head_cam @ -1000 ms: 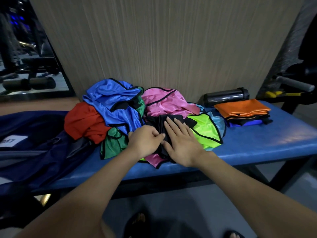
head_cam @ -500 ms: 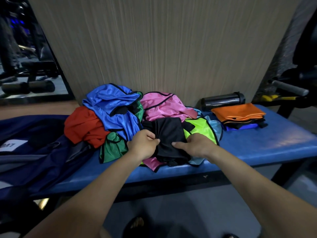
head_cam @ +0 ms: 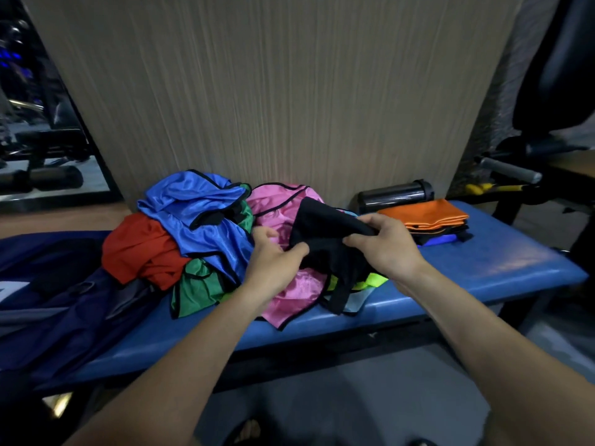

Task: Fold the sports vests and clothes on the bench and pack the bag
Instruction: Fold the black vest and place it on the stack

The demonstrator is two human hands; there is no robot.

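Note:
A black garment (head_cam: pixel 325 230) is lifted above a heap of loose vests on the blue bench (head_cam: pixel 483 272). My left hand (head_cam: pixel 273 262) pinches its lower left edge and my right hand (head_cam: pixel 383 246) grips its right side. In the heap lie a pink vest (head_cam: pixel 299 294), a blue vest (head_cam: pixel 193 207), a red garment (head_cam: pixel 141 252), a green vest (head_cam: pixel 196 288) and a neon yellow vest (head_cam: pixel 373 281). A navy bag (head_cam: pixel 54 310) lies open on the bench's left end.
A folded stack topped by an orange vest (head_cam: pixel 425 214) sits at the bench's right end, with a dark bottle (head_cam: pixel 392 194) lying behind it against the wood-grain wall. Gym equipment with a padded handle (head_cam: pixel 508 170) stands to the right. A mirror is at the left.
Both hands went from pressing the black garment flat on the heap to gripping it and lifting it up and to the right.

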